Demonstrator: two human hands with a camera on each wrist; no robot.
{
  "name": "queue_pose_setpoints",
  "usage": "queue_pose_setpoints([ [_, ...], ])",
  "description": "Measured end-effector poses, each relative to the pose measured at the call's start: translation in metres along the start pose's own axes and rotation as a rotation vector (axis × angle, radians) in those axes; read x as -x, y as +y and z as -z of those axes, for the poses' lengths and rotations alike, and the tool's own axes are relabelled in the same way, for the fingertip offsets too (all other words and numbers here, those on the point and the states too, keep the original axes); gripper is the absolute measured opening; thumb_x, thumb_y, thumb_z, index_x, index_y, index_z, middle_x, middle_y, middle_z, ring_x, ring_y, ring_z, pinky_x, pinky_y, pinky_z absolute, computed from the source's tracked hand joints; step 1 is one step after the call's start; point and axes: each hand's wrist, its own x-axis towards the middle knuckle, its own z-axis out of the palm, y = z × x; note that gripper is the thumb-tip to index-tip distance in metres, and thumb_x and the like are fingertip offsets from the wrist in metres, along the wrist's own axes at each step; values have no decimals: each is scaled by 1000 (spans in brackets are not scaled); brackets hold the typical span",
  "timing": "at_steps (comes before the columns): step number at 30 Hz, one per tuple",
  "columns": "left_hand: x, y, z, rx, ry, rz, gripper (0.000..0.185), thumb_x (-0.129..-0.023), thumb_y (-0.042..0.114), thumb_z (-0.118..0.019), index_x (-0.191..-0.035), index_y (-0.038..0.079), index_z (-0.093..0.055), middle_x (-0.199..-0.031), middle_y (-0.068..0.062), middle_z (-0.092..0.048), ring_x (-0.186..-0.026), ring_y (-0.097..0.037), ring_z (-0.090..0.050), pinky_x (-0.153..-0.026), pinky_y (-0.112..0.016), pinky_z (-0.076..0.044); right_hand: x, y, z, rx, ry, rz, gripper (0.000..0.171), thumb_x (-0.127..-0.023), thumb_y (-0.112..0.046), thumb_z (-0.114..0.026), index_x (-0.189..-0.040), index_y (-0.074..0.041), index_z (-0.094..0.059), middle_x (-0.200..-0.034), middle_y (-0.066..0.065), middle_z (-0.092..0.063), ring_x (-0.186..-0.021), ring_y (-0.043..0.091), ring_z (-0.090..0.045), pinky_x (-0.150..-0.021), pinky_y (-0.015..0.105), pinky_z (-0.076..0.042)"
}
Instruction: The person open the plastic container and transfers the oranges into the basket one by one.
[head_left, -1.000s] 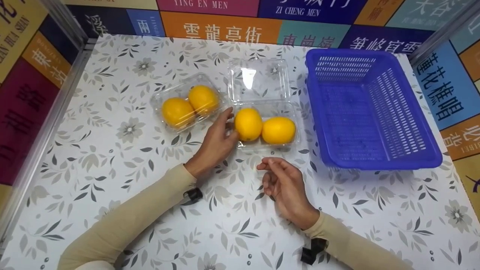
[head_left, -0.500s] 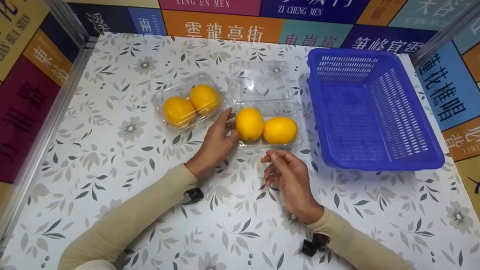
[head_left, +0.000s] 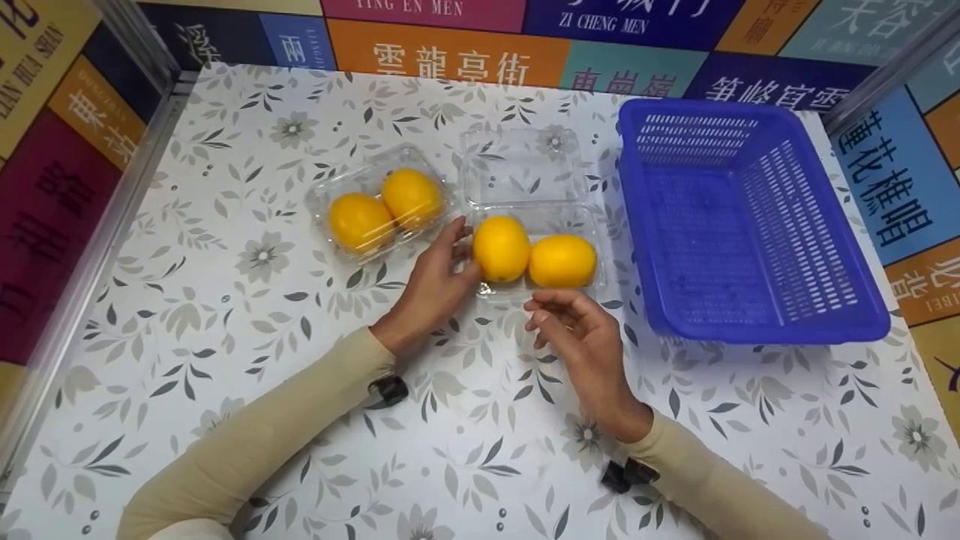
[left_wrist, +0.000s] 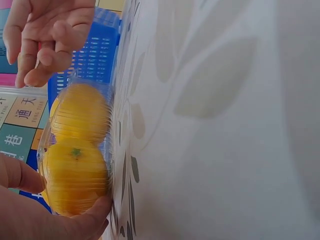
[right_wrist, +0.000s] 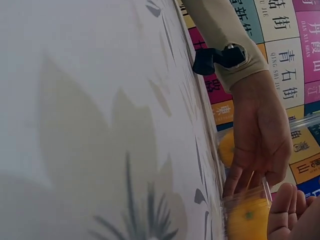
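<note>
Two oranges lie side by side in a clear plastic clamshell box, whose lid is folded back flat on the table. My left hand holds the box at its left end, beside the left orange. In the left wrist view, the thumb and a finger meet the box's end, one low by the table and one at the rim. Just in front of the box, my right hand hovers with loosely bent fingers and nothing in them. A second clamshell box with two oranges stands closed to the left.
At the right stands a large blue-purple slotted plastic basket. The table wears a leaf-patterned white cover. Coloured panels with writing rise behind it and at both sides.
My right hand has moved slightly forward and right, closer to the front edge of the open box. My left hand stays at the box's left end.
</note>
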Motion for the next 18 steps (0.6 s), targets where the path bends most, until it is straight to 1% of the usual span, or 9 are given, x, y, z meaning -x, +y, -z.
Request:
queue_pose_setpoints([
  [2,0,0,0,-4,-2,-5,74,-104,3,-60,-170,-6,-27,-165,-23,-48,-145,-35,-58,-123,-42,-46,-1,-2,0,39,-8,38,23,-101,8,-66,-122,15,-68,-113,26,-74,-91,24,-73,-74,28,-62],
  [5,-1,-1,0,-3,-5,-13,74,-104,3,-60,-170,-8,-27,-165,-23,-48,-145,-36,-59,-123,-42,-47,-3,-5,0,93,-26,103,23,-100,9,-69,-122,13,-70,-115,25,-73,-98,24,-72,-82,28,-61],
  [7,-2,-1,0,3,-5,-14,75,-104,3,-61,-169,-8,-27,-165,-24,-48,-145,-36,-59,-122,-42,-47,-3,-6,0,148,-43,153,22,-100,8,-71,-122,10,-72,-116,22,-74,-101,24,-71,-87,28,-60],
  [9,-2,-1,0,9,-7,-14,75,-103,2,-60,-169,-8,-27,-165,-24,-48,-145,-36,-59,-122,-42,-47,-5,-6,1,236,-63,226,24,-99,7,-73,-123,6,-73,-116,18,-74,-104,26,-71,-90,29,-60],
  [12,-2,-2,1,8,-7,-10,76,-103,3,-60,-170,-7,-26,-166,-23,-47,-146,-35,-57,-123,-42,-46,-9,-6,2,409,-87,368,27,-97,5,-77,-124,2,-75,-120,10,-75,-108,26,-70,-92,32,-59],
  [14,-2,-1,1,9,-4,-4,76,-103,3,-60,-171,-6,-27,-167,-23,-46,-146,-35,-57,-123,-41,-46,-13,-7,3,515,-91,459,30,-95,3,-80,-125,0,-75,-123,9,-74,-113,27,-69,-96,32,-58],
  [16,-2,-1,1,9,-3,2,76,-103,3,-60,-171,-5,-27,-167,-22,-46,-146,-34,-57,-123,-41,-46,-17,-8,3,589,-97,522,31,-94,1,-82,-125,0,-76,-126,10,-73,-118,28,-68,-102,33,-56],
  [18,-2,-1,1,8,-4,2,76,-103,4,-60,-171,-5,-27,-167,-22,-47,-146,-34,-57,-123,-41,-46,-20,-11,3,638,-111,555,32,-94,-1,-83,-125,0,-75,-129,12,-72,-122,29,-66,-109,32,-53],
])
